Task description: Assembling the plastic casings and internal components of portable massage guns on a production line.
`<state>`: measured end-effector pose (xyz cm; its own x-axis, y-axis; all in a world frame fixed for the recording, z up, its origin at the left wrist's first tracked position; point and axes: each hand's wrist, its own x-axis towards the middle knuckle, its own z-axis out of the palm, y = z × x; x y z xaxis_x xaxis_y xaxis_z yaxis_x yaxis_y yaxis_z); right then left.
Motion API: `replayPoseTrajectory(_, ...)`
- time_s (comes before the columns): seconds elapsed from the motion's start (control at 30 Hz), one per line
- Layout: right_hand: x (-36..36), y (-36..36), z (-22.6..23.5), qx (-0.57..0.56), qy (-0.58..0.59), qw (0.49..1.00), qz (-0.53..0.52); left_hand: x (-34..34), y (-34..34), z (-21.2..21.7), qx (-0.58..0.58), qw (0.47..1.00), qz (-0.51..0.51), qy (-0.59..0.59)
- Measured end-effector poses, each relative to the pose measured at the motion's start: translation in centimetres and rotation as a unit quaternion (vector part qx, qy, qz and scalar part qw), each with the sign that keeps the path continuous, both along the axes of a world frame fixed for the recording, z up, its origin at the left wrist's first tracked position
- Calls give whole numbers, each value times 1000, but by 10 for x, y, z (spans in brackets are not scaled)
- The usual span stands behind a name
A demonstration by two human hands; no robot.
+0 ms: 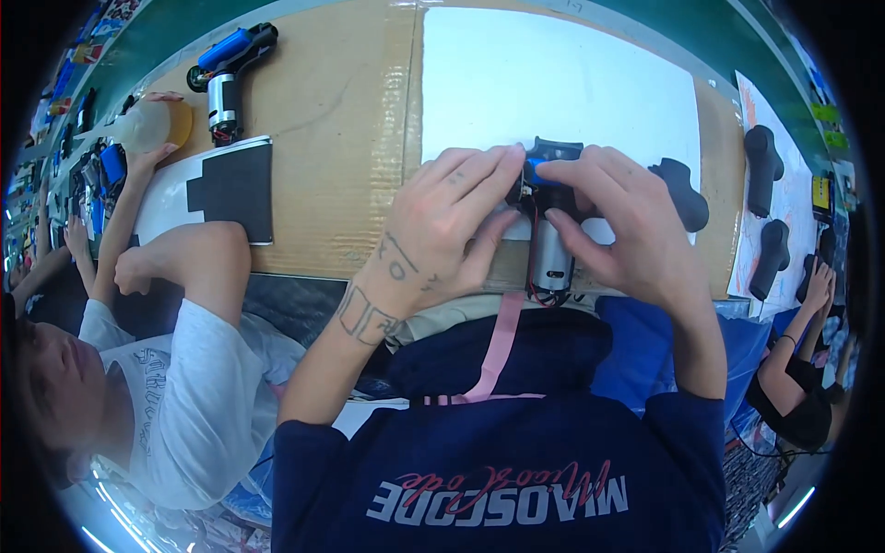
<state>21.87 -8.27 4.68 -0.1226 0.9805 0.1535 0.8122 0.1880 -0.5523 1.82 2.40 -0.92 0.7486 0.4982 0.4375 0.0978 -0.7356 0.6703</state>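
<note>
In front of my chest, both hands hold a partly built handheld device with a dark grip-shaped housing (558, 149), a blue cylindrical cell and a silver motor (553, 247). The motor hangs at the near end, with thin red and black wires beside it. My left hand (452, 217) closes on the device's left side, fingertips near the blue cell. On the other side, my right hand (631, 217) grips it, its index finger touching the blue cell (534, 170) and its thumb by the motor's top. The fingers hide much of the housing. A dark curved shell (682, 195) lies right of my right hand.
Cardboard (332, 111) covers the table, with a white sheet (553, 74) on it. A similar blue-and-silver assembly (221, 101) lies far left, near a black flat piece (235, 189). Dark shells (761, 170) rest at right. Co-workers sit on both sides; the left one's hands hold a round amber-edged object (166, 124).
</note>
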Motion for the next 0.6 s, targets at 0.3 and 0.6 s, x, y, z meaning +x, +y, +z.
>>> replayPoseTrajectory(0.3, 12, -12, 16, -64, 119, 983, -126, -6, 12, -16, 19, 1000, -12, -21)
replayPoseTrajectory(0.6, 61, -82, 21, -220, -166, 946, -171, 7, 4, -9, 9, 999, -20, -34)
